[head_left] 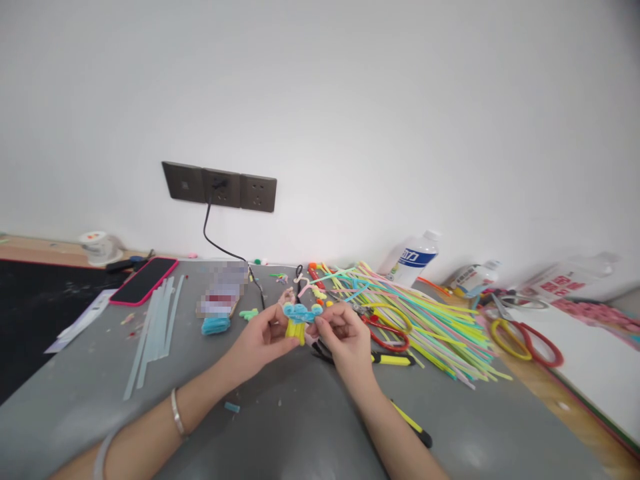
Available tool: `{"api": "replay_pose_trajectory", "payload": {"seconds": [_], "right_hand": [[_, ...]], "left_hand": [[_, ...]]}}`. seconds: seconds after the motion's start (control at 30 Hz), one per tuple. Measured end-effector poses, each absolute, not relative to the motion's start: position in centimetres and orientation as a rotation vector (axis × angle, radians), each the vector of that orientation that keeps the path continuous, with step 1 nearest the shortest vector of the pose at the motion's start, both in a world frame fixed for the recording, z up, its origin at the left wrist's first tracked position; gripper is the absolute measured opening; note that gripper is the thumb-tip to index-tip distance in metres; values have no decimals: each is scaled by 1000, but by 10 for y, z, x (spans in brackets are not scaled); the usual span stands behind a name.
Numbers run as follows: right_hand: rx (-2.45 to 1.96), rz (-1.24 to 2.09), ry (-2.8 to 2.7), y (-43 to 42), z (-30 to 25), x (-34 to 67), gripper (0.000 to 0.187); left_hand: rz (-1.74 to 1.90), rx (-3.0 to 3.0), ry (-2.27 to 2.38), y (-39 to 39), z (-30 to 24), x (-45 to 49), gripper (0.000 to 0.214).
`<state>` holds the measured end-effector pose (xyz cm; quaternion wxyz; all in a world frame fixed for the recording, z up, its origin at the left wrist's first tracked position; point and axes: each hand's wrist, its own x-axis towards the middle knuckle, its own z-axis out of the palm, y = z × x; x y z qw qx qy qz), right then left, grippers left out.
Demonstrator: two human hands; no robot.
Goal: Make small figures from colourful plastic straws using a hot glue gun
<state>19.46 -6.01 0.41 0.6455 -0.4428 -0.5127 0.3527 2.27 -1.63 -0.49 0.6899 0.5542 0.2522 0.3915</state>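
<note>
Between my two hands, above the grey mat, is a small pipe-cleaner figure [299, 321] with a fuzzy blue upper part and a yellow lower part. My left hand [269, 333] pinches it from the left, thumb along the yellow part. The fingers of my right hand [345, 337] are closed at its blue right end; the exact grip is partly hidden. Behind the figure lie small bits of coloured pipe cleaner. A folded blue pipe-cleaner bundle [216, 325] rests to the left, at the end of a blurred-out package [223, 290].
Many pastel pipe cleaners [440, 327] spread to the right, with red-and-yellow scissors [387, 333] beside them. Yellow cutters [395, 359] lie near my right arm. Pale glue sticks [159, 327] and a pink-cased phone [145, 280] are left. A white bottle [413, 260] stands by the wall.
</note>
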Motion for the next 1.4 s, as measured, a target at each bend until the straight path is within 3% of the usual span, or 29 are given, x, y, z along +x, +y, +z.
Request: {"api": "replay_pose_trajectory", "payload": {"seconds": [0.6, 0.93, 1.4], "right_hand": [[-955, 987, -1198, -51, -2, 193, 36], [-943, 1054, -1169, -51, -2, 200, 33], [-1002, 1080, -1204, -51, -3, 205, 38]], "left_hand": [[904, 1229, 602, -18, 6, 26, 42], [903, 1265, 586, -18, 2, 24, 33], [902, 1336, 548, -16, 1, 23, 35]]}}
